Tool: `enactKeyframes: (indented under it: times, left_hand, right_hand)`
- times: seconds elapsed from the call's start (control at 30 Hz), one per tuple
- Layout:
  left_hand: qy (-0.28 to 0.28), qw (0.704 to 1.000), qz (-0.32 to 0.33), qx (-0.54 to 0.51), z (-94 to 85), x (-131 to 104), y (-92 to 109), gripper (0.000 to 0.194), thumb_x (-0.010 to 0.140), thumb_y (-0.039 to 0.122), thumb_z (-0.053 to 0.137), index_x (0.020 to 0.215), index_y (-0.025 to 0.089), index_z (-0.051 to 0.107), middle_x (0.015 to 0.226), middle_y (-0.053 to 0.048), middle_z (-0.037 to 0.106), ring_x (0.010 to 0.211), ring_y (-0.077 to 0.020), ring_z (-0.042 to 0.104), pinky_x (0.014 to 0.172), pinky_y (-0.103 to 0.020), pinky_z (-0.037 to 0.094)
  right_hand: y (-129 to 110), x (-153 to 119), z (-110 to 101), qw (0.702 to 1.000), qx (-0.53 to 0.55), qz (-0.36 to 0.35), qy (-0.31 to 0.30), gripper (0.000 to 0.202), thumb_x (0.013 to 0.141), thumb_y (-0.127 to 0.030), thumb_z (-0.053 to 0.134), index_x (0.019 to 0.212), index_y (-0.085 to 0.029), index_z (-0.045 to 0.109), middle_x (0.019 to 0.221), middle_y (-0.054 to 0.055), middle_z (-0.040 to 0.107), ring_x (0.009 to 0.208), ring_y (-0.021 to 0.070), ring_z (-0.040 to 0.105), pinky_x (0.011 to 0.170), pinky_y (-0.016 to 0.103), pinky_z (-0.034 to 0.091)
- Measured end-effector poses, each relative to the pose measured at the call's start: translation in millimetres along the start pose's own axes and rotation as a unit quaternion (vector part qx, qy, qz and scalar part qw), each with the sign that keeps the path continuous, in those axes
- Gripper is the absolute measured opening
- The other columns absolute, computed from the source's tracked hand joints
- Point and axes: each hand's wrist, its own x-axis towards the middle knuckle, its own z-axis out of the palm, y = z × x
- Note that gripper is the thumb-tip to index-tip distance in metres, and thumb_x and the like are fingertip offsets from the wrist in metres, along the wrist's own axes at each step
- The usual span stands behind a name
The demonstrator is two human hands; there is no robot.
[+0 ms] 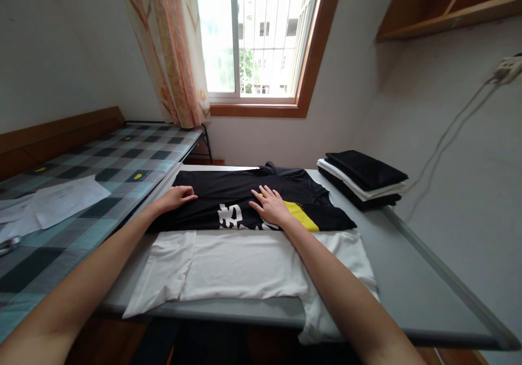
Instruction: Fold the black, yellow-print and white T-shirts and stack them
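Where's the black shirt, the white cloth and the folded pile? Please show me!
Black shirt (230,190), head view: on plain black fabric near its middle.
White cloth (247,266), head view: on its flat middle part.
Folded pile (365,172), head view: on its black top layer.

The bare, slender-fingered left hand (176,197) and bare, slender-fingered right hand (272,206) are tapering into narrow wrists (157,206) behind the fingers (268,192); farther back from them, the bare left forearm (108,259) and bare right forearm (326,270) are widening.
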Motion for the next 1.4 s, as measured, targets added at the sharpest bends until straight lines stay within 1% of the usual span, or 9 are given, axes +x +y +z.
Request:
enactKeyframes:
  times: [0.2,0.3,0.4,0.53,0.67,0.83,0.97,1.17,1.4]
  left_hand:
    - [0.016,0.997,-0.052,0.059,-3.1,-3.4,4.4,0.034,0.085,0.053,0.046,0.079,0.023,0.060,0.077,-0.002,0.066,0.073,-0.0198,0.060,0.065,-0.028,0.039]
    - [0.073,0.990,-0.035,0.114,2.1,-5.9,17.9,0.027,0.087,0.045,0.050,0.087,0.022,0.064,0.092,-0.006,0.066,0.088,-0.0232,0.062,0.077,-0.032,0.043]
    - [0.129,0.983,0.011,0.131,10.0,-8.3,42.3,0.029,0.091,0.041,0.047,0.101,0.021,0.065,0.109,-0.009,0.063,0.103,-0.0263,0.059,0.089,-0.038,0.043]
    - [0.090,0.986,0.106,0.089,21.3,-8.0,79.4,0.041,0.096,0.044,0.041,0.127,0.023,0.056,0.129,-0.009,0.059,0.119,-0.0253,0.054,0.101,-0.042,0.039]
    - [0.029,0.987,0.137,0.072,34.8,-2.8,101.0,0.052,0.098,0.050,0.035,0.141,0.024,0.045,0.146,-0.009,0.048,0.137,-0.0239,0.041,0.111,-0.042,0.031]
    - [-0.015,0.990,0.120,0.076,52.0,-0.3,101.7,0.067,0.096,0.061,0.032,0.151,0.024,0.033,0.157,-0.008,0.034,0.146,-0.0265,0.026,0.117,-0.045,0.022]
    - [-0.019,0.991,0.095,0.092,58.3,-2.9,98.2,0.072,0.093,0.068,0.030,0.153,0.028,0.030,0.159,-0.003,0.028,0.148,-0.0270,0.019,0.119,-0.048,0.015]
    - [-0.004,0.993,0.044,0.113,58.2,-3.8,96.3,0.069,0.093,0.069,0.026,0.152,0.033,0.030,0.160,0.000,0.026,0.148,-0.0259,0.019,0.119,-0.049,0.014]
    - [0.001,0.992,-0.036,0.123,51.3,-4.4,81.2,0.066,0.095,0.064,0.026,0.151,0.030,0.034,0.160,-0.003,0.025,0.149,-0.0262,0.018,0.119,-0.051,0.014]
  right_hand:
    - [0.4,0.5,0.1,1.000,-0.001,-0.002,-0.005,0.065,0.098,-0.061,0.025,0.149,-0.025,0.040,0.157,0.011,0.032,0.147,0.0258,0.023,0.116,0.044,0.021]
    - [0.5,1.0,1.1,1.000,-0.001,-0.001,0.000,0.064,0.098,-0.061,0.026,0.149,-0.025,0.041,0.157,0.011,0.033,0.146,0.0266,0.024,0.115,0.045,0.022]
    - [0.4,1.1,1.8,1.000,-0.001,-0.001,0.003,0.064,0.098,-0.061,0.025,0.149,-0.025,0.041,0.157,0.012,0.033,0.146,0.0271,0.025,0.115,0.045,0.022]
    - [0.2,1.1,1.7,1.000,-0.004,-0.003,0.001,0.064,0.098,-0.060,0.026,0.149,-0.025,0.040,0.157,0.012,0.033,0.146,0.0270,0.025,0.115,0.045,0.022]
    - [-0.1,1.0,1.1,1.000,-0.006,-0.001,-0.004,0.063,0.098,-0.060,0.026,0.150,-0.026,0.040,0.157,0.011,0.032,0.146,0.0260,0.024,0.115,0.044,0.021]
    - [0.1,0.7,1.3,1.000,-0.003,-0.002,0.000,0.063,0.098,-0.060,0.026,0.149,-0.026,0.041,0.157,0.011,0.033,0.146,0.0254,0.025,0.115,0.043,0.021]
    - [0.8,1.2,2.7,1.000,-0.001,-0.003,0.004,0.063,0.098,-0.060,0.026,0.149,-0.026,0.041,0.157,0.011,0.033,0.146,0.0255,0.025,0.115,0.044,0.021]
    - [1.9,2.0,3.4,1.000,0.004,-0.004,0.005,0.062,0.098,-0.059,0.028,0.147,-0.025,0.043,0.156,0.012,0.034,0.145,0.0270,0.028,0.115,0.045,0.023]
    - [2.5,2.4,0.8,1.000,0.020,0.002,0.001,0.060,0.098,-0.058,0.027,0.145,-0.025,0.047,0.156,0.010,0.036,0.144,0.0268,0.030,0.114,0.044,0.024]
